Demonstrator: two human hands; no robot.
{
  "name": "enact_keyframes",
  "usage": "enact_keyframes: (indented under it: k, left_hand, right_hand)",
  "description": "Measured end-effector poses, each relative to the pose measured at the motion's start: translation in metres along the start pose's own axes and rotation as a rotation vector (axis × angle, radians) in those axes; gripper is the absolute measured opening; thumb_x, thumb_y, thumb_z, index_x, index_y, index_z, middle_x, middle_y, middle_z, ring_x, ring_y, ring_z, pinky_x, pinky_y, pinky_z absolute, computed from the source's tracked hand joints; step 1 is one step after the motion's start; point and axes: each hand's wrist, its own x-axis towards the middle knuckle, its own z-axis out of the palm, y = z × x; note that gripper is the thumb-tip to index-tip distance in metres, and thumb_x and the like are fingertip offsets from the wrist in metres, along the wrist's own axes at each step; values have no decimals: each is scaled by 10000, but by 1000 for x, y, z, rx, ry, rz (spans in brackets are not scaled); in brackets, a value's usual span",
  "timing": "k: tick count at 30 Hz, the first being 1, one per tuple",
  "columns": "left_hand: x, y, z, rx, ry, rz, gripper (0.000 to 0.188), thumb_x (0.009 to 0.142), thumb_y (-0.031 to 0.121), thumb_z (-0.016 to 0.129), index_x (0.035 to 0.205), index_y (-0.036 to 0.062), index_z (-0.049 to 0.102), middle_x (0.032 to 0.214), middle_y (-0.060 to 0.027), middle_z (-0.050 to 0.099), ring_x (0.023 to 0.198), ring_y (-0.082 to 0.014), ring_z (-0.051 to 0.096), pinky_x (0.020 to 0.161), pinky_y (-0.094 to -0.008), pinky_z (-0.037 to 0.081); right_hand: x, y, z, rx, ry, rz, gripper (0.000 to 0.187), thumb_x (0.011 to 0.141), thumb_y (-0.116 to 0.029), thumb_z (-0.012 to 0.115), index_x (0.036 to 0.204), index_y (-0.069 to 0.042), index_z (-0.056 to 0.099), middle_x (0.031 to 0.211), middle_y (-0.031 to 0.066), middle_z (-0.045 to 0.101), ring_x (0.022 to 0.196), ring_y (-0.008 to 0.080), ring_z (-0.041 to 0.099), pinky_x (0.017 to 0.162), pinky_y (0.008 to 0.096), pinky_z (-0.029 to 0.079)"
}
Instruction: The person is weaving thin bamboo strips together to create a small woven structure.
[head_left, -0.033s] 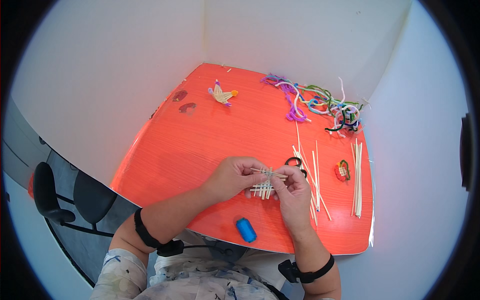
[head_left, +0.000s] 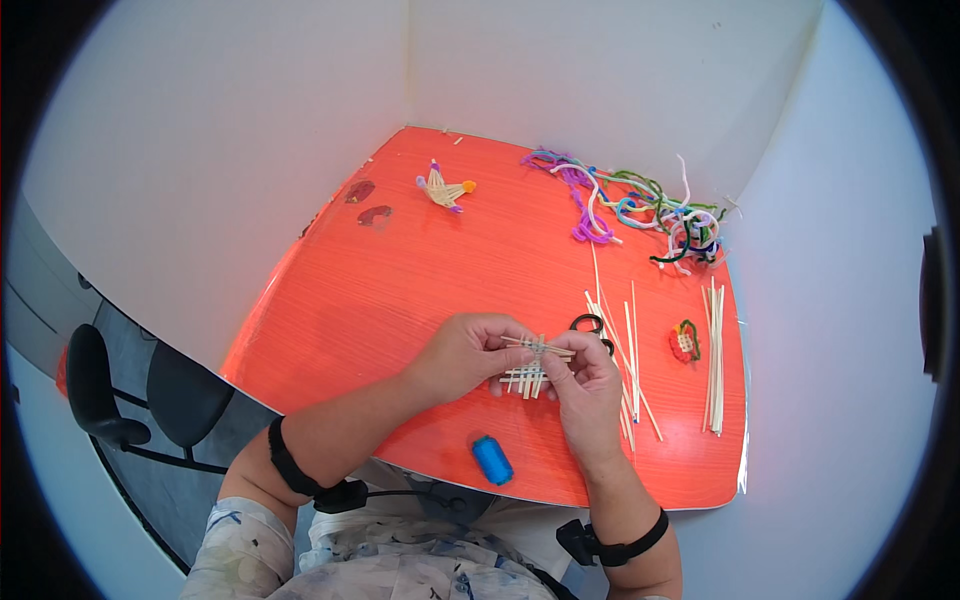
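Note:
Both of my hands meet over a small woven lattice of thin pale sticks (head_left: 527,376) just above the orange table (head_left: 400,290). My left hand (head_left: 462,355) pinches the lattice from the left. From the right, my right hand (head_left: 585,392) holds it with fingertips on a stick at its top edge. Black scissor handles (head_left: 589,322) lie just beyond my right hand. Loose pale sticks (head_left: 628,345) are scattered to its right.
A blue thread spool (head_left: 491,459) lies near the table's front edge. A straight bundle of sticks (head_left: 715,360) and a small red-and-yellow woven piece (head_left: 684,341) are at the right. Tangled coloured pipe cleaners (head_left: 640,208) sit far right, a small stick figure (head_left: 444,188) far back. A black chair (head_left: 110,395) stands left.

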Motion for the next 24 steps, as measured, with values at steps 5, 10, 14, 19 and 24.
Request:
enact_keyframes:
  k: [5, 10, 14, 19, 24]
  left_hand:
    - [0, 0, -1, 5, -6, 1, 179, 921, 140, 638, 1056, 22, 650, 823, -43, 679, 670, -69, 624, 495, -199, 494]
    - [1, -1, -1, 10, -8, 6, 172, 923, 135, 634, 1052, 22, 652, 817, -44, 679, 664, -68, 623, 493, -198, 490]
    - [1, -2, -1, 12, -4, 13, 168, 923, 133, 634, 1049, 23, 653, 813, -43, 679, 658, -65, 620, 492, -196, 486]
    - [1, -2, 0, 10, -4, 12, 165, 921, 130, 637, 1043, 20, 653, 812, -41, 677, 655, -63, 617, 491, -195, 483]
    - [1, -1, -1, 15, 0, 7, 165, 918, 127, 640, 1041, 17, 653, 810, -39, 675, 656, -63, 615, 488, -195, 479]
  right_hand:
    - [0, 0, 0, -16, -5, -6, 108, 922, -77, 627, 1014, -39, 585, 853, -9, 593, 688, 29, 510, 566, 185, 404]
    - [0, 2, -1, -23, -6, -17, 103, 924, -76, 624, 1012, -41, 584, 845, -14, 584, 686, 28, 504, 564, 187, 400]
    - [0, 0, 0, -29, -11, -15, 103, 925, -74, 621, 1014, -42, 580, 839, -17, 576, 689, 29, 501, 573, 186, 400]
    - [-1, -1, 0, -36, -10, -25, 100, 929, -68, 615, 1016, -38, 577, 847, -14, 578, 705, 30, 507, 587, 188, 410]
    - [0, 0, 1, -34, -13, -35, 99, 930, -65, 612, 1016, -33, 577, 857, -8, 585, 726, 36, 523, 613, 197, 437]
